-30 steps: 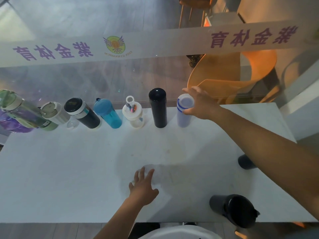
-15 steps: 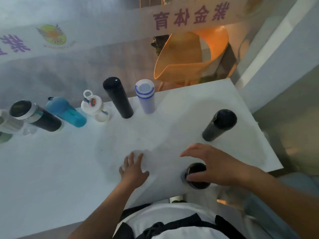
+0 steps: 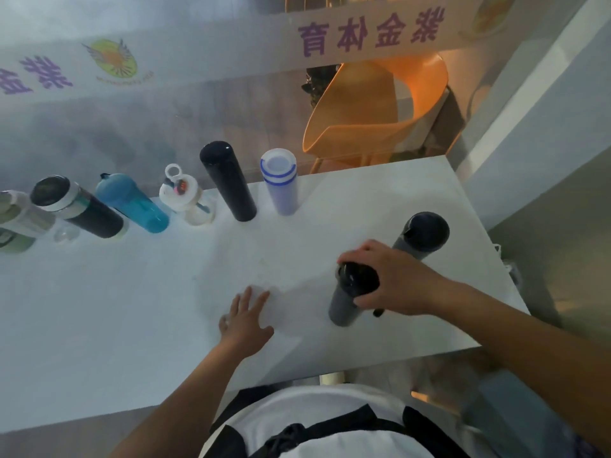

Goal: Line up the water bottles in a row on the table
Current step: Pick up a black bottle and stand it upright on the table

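Observation:
Several bottles stand in a row along the far edge of the white table (image 3: 132,325): a dark tumbler (image 3: 79,208), a blue bottle (image 3: 132,203), a clear bottle with a white lid (image 3: 185,201), a tall black flask (image 3: 228,181) and a lavender bottle with blue rings (image 3: 281,181). My right hand (image 3: 393,279) grips the black lid of a grey bottle (image 3: 344,302) near the front right of the table. Behind it stands another grey bottle with a dark cap (image 3: 421,236). My left hand (image 3: 246,320) lies flat on the table, fingers spread.
A glass wall with a white banner rises right behind the row. An orange chair (image 3: 373,110) sits beyond the glass. At the far left of the row stands a pale green and white bottle (image 3: 16,226). The table's right edge (image 3: 489,246) is close to the two grey bottles.
My right hand let go of the lavender bottle in the row, came back to the front right and closed on the grey bottle, which now stands further onto the table. The left hand stayed flat.

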`<action>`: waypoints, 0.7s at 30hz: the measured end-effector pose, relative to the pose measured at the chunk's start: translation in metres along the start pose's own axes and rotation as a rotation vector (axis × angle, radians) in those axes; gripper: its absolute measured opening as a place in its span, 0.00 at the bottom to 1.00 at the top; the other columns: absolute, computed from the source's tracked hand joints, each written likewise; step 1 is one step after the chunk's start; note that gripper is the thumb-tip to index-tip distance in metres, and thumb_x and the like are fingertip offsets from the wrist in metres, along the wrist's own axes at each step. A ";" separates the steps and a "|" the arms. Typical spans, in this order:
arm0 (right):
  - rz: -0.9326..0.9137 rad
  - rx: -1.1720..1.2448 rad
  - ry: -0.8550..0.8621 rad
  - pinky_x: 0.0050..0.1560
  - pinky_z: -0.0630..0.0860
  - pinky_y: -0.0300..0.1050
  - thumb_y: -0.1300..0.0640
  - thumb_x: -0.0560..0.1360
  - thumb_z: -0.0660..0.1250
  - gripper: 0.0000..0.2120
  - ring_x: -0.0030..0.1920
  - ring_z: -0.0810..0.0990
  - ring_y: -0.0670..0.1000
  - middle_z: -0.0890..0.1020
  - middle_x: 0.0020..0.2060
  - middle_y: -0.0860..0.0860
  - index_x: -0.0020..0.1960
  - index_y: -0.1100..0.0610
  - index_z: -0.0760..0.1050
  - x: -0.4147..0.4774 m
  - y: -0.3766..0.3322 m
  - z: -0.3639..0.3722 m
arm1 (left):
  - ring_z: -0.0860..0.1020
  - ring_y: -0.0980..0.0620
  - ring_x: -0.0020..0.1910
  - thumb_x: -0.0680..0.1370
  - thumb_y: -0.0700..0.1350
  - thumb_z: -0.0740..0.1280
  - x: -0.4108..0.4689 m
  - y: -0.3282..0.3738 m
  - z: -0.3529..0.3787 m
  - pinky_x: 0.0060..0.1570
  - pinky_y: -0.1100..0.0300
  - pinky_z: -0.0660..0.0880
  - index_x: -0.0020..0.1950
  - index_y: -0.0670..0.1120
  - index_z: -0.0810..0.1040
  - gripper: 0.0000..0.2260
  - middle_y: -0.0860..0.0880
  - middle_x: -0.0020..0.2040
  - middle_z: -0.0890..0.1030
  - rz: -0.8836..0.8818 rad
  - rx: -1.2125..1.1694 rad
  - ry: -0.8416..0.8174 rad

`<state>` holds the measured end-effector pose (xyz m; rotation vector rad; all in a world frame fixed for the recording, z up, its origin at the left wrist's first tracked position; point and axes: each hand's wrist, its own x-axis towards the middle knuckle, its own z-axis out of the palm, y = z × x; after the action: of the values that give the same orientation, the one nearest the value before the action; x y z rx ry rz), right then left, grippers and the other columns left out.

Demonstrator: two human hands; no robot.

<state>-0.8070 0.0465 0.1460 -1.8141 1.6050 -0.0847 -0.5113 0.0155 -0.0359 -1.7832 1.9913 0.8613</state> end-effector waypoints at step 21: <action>0.087 -0.095 0.392 0.48 0.75 0.46 0.55 0.69 0.74 0.30 0.56 0.75 0.58 0.74 0.60 0.57 0.69 0.52 0.69 0.204 0.016 -0.077 | 0.38 0.50 0.78 0.77 0.53 0.64 -0.026 -0.033 0.010 0.73 0.39 0.50 0.77 0.67 0.44 0.36 0.58 0.79 0.37 -0.030 -0.022 -0.031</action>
<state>-0.8102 -0.1701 0.1156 -1.8795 1.9852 -0.3482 -0.4763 0.0407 -0.0353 -1.7961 1.9386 0.8998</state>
